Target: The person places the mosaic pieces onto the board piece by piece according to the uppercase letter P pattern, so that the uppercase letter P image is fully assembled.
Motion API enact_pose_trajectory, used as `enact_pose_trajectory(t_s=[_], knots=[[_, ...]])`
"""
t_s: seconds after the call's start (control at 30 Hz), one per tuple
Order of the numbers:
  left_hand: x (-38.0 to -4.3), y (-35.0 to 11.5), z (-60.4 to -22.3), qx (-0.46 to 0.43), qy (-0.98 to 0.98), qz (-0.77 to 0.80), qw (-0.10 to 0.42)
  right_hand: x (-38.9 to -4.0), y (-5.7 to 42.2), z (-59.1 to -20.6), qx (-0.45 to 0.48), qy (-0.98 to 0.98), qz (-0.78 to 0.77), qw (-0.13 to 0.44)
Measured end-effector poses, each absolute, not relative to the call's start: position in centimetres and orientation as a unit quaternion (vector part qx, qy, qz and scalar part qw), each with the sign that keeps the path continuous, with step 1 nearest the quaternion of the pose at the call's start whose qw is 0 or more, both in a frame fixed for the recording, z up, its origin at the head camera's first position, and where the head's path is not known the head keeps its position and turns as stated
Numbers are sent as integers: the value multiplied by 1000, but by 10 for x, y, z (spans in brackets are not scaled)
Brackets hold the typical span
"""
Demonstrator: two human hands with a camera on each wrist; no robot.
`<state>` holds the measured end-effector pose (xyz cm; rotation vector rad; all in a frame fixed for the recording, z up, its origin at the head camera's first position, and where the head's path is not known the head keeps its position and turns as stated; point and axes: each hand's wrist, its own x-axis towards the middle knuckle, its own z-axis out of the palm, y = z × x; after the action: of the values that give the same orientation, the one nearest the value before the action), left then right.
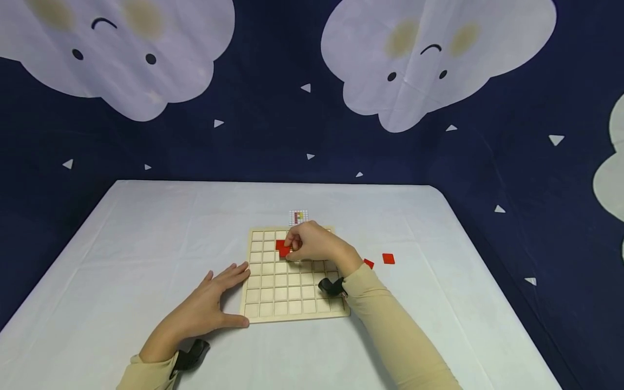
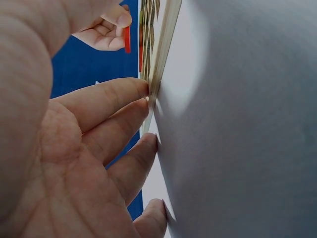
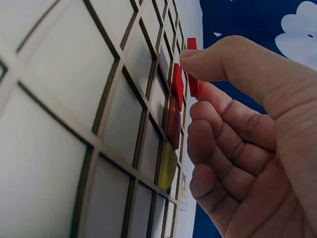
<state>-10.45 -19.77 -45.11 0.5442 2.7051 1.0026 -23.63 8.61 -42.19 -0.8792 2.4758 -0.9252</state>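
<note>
A wooden grid board lies on the white table. Pinched between the thumb and forefinger of my right hand is a red square tile, held just above the squares near the board's far side. In the right wrist view, a red tile, a darker red tile and a yellow tile sit in squares close to those fingers. My left hand has its fingers extended, and fingertips touch the board's left edge, with the thumb by the near left corner.
Beyond the board lies a small card printed with a coloured grid pattern. Two loose red tiles are on the table to the right, one partly behind the right forearm. A dark blue cloth with clouds hangs behind the table.
</note>
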Motion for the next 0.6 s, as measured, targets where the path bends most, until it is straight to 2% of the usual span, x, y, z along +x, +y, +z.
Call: enact_pose_trajectory(t_s=[0.6], knots=[[-105, -197, -450, 188, 916, 340, 101, -233, 74, -426, -304, 894, -281, 171]])
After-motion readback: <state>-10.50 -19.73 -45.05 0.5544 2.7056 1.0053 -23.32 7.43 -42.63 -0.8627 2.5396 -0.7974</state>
